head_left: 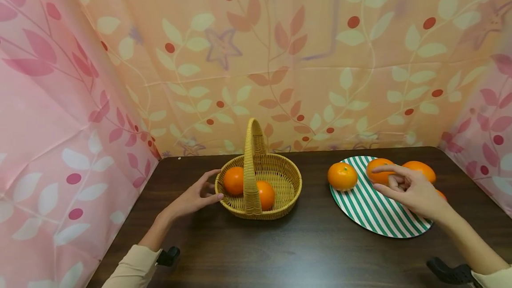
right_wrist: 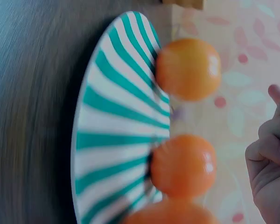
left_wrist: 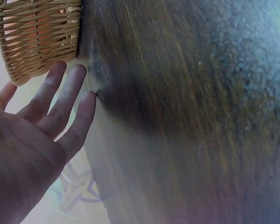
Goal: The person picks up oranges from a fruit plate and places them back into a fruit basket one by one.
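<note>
the left hand (head_left: 194, 200) reaches in from the left, palm turned toward the basket (head_left: 285, 177), its fingers spread and loosely bent, the thumb at the front-left rim and the index fingertip at the rim farther back. the right hand (head_left: 418, 194) hangs over the striped plate (head_left: 374, 214), index finger and thumb stretched out and apart, the other fingers curled in, pinching nothing.

the wicker basket stands upright left of the plate, toward the table's far side; its oval mouth is longest from left to right, and its tall handle (head_left: 250, 163) arches crosswise from front rim to back. inside, one orange (head_left: 233, 180) lies left of the handle, a second orange (head_left: 266, 195) partly behind it. four more oranges (head_left: 342, 176) sit along the plate's far and right edges.

the dark wood-grain table (head_left: 304, 252) shines near the front. a peach leaf-print curtain (head_left: 320, 52) hangs behind, with pink curtains (head_left: 44, 114) at both sides.
</note>
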`<act>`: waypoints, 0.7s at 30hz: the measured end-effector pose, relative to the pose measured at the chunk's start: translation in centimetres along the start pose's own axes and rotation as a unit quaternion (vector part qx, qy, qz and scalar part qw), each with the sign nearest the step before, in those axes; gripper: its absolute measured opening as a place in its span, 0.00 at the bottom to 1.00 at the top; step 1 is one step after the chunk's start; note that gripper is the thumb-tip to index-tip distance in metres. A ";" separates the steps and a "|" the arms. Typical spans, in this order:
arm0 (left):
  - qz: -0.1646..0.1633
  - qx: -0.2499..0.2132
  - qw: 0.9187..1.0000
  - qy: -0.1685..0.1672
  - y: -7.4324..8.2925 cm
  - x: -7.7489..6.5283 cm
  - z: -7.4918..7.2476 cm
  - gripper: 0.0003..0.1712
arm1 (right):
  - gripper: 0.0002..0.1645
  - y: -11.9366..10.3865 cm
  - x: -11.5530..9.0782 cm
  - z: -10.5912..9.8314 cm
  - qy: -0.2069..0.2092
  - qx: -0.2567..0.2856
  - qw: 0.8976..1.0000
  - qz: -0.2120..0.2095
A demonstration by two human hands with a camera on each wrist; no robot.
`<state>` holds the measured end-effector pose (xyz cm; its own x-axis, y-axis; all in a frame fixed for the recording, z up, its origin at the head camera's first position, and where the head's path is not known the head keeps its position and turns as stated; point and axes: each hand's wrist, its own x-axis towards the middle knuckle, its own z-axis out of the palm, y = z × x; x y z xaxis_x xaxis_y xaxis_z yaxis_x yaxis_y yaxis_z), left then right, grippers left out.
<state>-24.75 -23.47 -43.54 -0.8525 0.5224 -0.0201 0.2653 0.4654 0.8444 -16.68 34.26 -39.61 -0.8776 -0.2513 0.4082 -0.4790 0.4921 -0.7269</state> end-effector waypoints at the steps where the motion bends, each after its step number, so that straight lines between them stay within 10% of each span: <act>1: 0.001 0.001 1.000 0.000 0.0 0.0 0.0 0.44 | 0.22 0.0 -0.3 -0.5 0.004 -0.010 1.000 0.002; 21: 0.002 0.013 1.000 0.004 0.3 -0.1 0.2 0.44 | 0.35 3.1 -4.9 -6.3 0.024 -0.104 0.994 0.027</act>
<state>-24.48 -23.26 -43.39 -0.8549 0.5187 -0.0121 0.2801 0.4810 0.8307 -13.75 42.24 -40.37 -0.8977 -0.1831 0.4007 -0.4130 0.6664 -0.6208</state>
